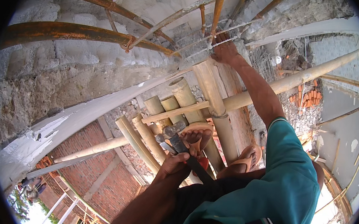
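My left hand (173, 166) is closed around the dark handle of a hammer (170, 132), its grey metal head held near my left foot. A flat grey metal piece shows beside the hammer head; I cannot make out whether it is a separate tool. Something red peeks out behind the handle. My right hand (225, 49) reaches up and forward to the rough concrete ledge (249, 33). Its fingers lie stretched out among the thin rods there, holding nothing that I can see. Rusty reinforcing bars (59, 31) rise from the broken concrete, tied with wire.
I am perched on bamboo poles (182, 93) with a narrow wooden strip (175, 111) across them. A long horizontal bamboo pole (295, 81) runs right. Far below are rubble, orange bricks (307, 97) and a brick wall (95, 160). Sandalled feet (246, 159) rest on the scaffold.
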The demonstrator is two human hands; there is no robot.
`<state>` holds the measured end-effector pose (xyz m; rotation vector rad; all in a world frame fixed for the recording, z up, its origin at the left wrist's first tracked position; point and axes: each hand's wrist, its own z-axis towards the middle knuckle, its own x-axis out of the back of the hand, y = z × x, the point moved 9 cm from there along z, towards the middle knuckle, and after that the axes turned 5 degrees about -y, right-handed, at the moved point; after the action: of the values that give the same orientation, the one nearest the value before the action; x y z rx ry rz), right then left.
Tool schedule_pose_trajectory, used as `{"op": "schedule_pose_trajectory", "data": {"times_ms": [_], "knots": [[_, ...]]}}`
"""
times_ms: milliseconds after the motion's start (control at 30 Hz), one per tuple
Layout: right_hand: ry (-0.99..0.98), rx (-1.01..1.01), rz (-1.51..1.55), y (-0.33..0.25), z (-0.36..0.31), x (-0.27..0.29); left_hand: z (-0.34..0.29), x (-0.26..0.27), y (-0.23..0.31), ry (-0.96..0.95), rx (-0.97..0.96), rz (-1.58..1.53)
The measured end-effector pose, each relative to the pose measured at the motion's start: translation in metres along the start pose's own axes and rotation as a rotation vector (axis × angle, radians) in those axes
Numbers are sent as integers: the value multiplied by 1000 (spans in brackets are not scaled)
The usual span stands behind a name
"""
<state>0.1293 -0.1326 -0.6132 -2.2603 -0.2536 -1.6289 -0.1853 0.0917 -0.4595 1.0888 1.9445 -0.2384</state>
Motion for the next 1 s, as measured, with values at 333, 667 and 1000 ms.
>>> {"op": "schedule_pose_trajectory", "data": {"times_ms": [333,667,1000], "knots": [[317,25,-71,5,-6,13,-10,-15,3,146,34,-21],[-533,514,221,-31,-78,-10,-11,1,-11,7,-38,2],[-518,675,189,-146,-199,112,-26,-46,12,-186,-276,91]]}}
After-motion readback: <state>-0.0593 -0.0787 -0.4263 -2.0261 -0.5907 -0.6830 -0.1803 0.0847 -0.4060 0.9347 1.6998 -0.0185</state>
